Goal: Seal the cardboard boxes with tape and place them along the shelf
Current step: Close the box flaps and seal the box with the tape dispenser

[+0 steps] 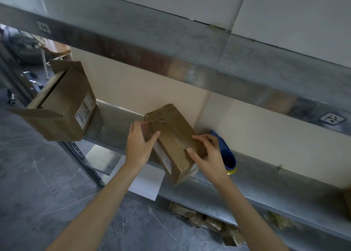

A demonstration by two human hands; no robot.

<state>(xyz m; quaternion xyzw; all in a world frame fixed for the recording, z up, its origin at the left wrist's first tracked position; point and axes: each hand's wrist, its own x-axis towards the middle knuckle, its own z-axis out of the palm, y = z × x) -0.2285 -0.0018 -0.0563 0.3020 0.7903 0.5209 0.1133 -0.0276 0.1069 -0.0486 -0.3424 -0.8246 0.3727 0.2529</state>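
Cardboard, left to right: open box (62, 106) at the left end of the shelf (275, 184); taped box (172, 136) askew at mid-shelf, held at both ends by left hand (139, 144) and right hand (207, 153) — each grip curled round it; blue tape dispenser (228, 155) just right.

Storeroom or stockroom, warehouse type.
- Metal shelf (266, 184), galvanised grey, long and shallow, set against a beige wall (142, 83); perforated upright (79, 152) at its left end.
- Upper beam (133, 47) carrying location tags: an "H" tag (44, 27) and a second tag (332, 118), its writing unclear.
- Stock: open box (62, 106) of brown cardboard with a printed barcode label (85, 110); taped box (171, 134); brown packages (209, 222) under the shelf.
- Packing tool: blue tape dispenser (228, 155) on the shelf.
- Grey stone-pattern floor (38, 174).
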